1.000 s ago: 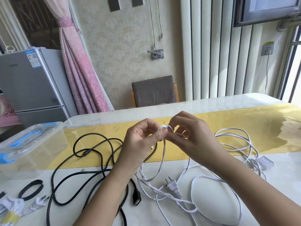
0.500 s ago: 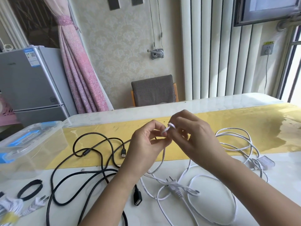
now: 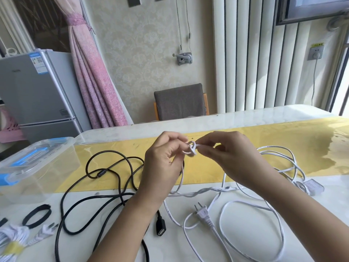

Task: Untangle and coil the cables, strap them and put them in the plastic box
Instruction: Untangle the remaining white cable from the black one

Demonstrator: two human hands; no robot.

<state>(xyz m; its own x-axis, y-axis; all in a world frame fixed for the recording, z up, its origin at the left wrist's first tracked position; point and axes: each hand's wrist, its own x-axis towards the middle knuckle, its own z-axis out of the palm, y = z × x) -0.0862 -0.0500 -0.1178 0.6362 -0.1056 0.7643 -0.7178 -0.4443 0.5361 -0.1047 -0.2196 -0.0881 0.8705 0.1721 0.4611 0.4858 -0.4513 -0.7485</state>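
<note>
A white cable (image 3: 251, 205) with a two-pin plug (image 3: 203, 213) sprawls in loose loops over the table's middle and right. My left hand (image 3: 162, 167) and my right hand (image 3: 228, 157) hold a small knot of that white cable (image 3: 191, 148) between their fingertips, raised above the table. A black USB cable (image 3: 105, 186) lies tangled to the left, its socket end (image 3: 161, 228) near my left forearm. The clear plastic box (image 3: 34, 167) with a blue-clipped lid stands at the far left.
A black strap loop (image 3: 36, 215) lies at the near left, beside a coiled white cable bound with a yellow band (image 3: 13, 244). A small white adapter block (image 3: 311, 186) sits at the right. A grey chair (image 3: 180, 102) stands behind the table, a fridge (image 3: 37, 95) further left.
The knot between my fingertips has tightened into a small loop. The white cable's lower loops and plug have shifted on the table as the cable was pulled.
</note>
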